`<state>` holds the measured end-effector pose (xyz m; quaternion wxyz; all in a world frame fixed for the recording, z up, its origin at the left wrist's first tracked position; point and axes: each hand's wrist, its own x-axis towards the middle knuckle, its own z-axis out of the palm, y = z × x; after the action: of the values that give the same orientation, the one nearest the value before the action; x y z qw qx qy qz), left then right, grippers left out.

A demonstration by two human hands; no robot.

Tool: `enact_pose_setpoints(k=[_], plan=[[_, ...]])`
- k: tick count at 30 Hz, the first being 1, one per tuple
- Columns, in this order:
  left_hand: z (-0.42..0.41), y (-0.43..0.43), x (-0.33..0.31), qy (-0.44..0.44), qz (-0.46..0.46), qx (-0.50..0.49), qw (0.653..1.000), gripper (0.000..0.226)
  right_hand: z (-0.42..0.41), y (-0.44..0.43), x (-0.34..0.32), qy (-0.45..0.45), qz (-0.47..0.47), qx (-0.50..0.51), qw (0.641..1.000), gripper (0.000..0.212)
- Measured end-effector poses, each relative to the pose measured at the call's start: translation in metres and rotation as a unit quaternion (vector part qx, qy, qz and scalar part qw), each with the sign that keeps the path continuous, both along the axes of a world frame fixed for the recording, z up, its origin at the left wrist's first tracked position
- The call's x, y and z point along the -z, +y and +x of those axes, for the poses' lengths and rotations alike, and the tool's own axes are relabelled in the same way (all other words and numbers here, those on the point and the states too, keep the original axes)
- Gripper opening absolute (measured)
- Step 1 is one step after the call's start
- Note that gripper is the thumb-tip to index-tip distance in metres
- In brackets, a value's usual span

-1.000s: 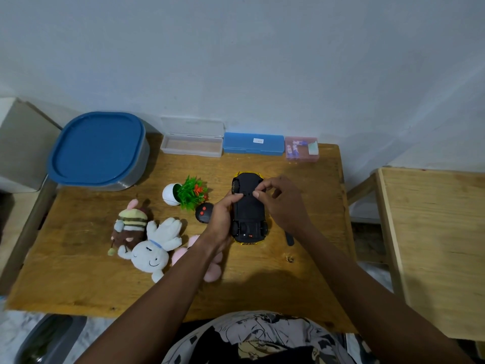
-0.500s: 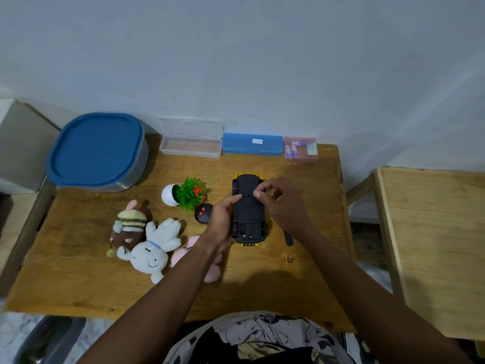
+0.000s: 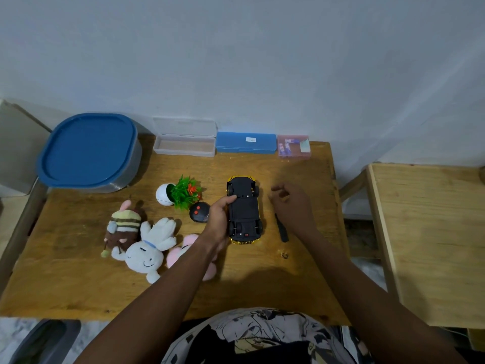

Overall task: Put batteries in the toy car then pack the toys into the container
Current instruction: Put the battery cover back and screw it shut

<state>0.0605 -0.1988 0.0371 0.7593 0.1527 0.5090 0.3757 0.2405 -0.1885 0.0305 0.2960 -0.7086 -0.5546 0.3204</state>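
The toy car (image 3: 244, 206) lay on its roof near the middle of the table (image 3: 78, 285), black underside up, probably so that the battery hatch could be reached. The left hand (image 3: 219, 219) gripped its left flank, thumb laid across the chassis, seemingly to stop it rocking or rolling. The right hand (image 3: 291, 206) hovered just right of the car, apart from it, fingers curled with thumb and forefinger close. Whether they pinched something small could not be told. A slim black tool (image 3: 282, 229), likely a screwdriver, lay just beside that hand. The pink battery box (image 3: 294, 148) sat at the back edge, and the blue-lidded container (image 3: 86, 153) stood closed at back left.
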Motion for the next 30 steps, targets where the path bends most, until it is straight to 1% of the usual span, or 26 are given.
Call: enact_pose_setpoints(k=[2, 4, 6, 9, 11, 12, 14, 16, 19, 21, 25, 30], plan=[[0.004, 0.001, 0.002, 0.012, -0.007, 0.0, 1.0, 0.038, 0.008, -0.006, 0.01, -0.062, -0.058, 0.005, 0.996, 0.022], [0.006, 0.003, 0.003, 0.019, -0.011, -0.002, 1.0, 0.035, 0.013, -0.013, 0.018, -0.111, -0.08, -0.003, 0.991, 0.031], [0.008, 0.005, 0.003, 0.024, -0.011, -0.003, 1.0, 0.034, 0.014, -0.018, 0.023, -0.137, -0.096, -0.011, 0.986, 0.035], [0.008, 0.005, 0.0, 0.027, -0.006, -0.003, 1.0, 0.035, 0.011, -0.023, 0.03, -0.15, -0.108, -0.027, 0.982, 0.035], [0.006, 0.005, -0.001, 0.027, -0.004, 0.003, 1.0, 0.035, 0.008, -0.025, 0.031, -0.163, -0.106, -0.041, 0.98, 0.026], [0.005, 0.005, -0.002, 0.027, -0.002, 0.006, 1.0, 0.036, 0.007, -0.026, 0.03, -0.153, -0.106, -0.036, 0.982, 0.021], [0.002, 0.004, -0.004, 0.028, 0.002, 0.004, 1.0, 0.038, 0.006, -0.026, 0.022, -0.09, -0.099, -0.01, 0.991, 0.014], [-0.002, 0.004, -0.005, 0.029, 0.009, -0.002, 1.0, 0.036, 0.002, -0.025, 0.007, -0.024, -0.069, 0.008, 0.997, 0.015], [-0.006, 0.003, -0.005, 0.023, 0.016, -0.001, 1.0, 0.034, -0.006, -0.023, -0.022, 0.03, -0.008, -0.003, 1.0, 0.017], [-0.008, 0.002, -0.004, 0.024, 0.021, -0.002, 0.999, 0.035, -0.011, -0.021, -0.039, 0.033, 0.012, -0.032, 0.999, 0.017], [-0.012, 0.003, -0.005, 0.034, 0.026, -0.008, 0.999, 0.035, -0.013, -0.015, -0.051, -0.015, 0.054, -0.053, 0.997, 0.013], [-0.016, 0.006, -0.004, 0.039, 0.037, -0.009, 0.999, 0.033, -0.015, -0.01, -0.051, -0.061, 0.062, -0.113, 0.99, 0.016]])
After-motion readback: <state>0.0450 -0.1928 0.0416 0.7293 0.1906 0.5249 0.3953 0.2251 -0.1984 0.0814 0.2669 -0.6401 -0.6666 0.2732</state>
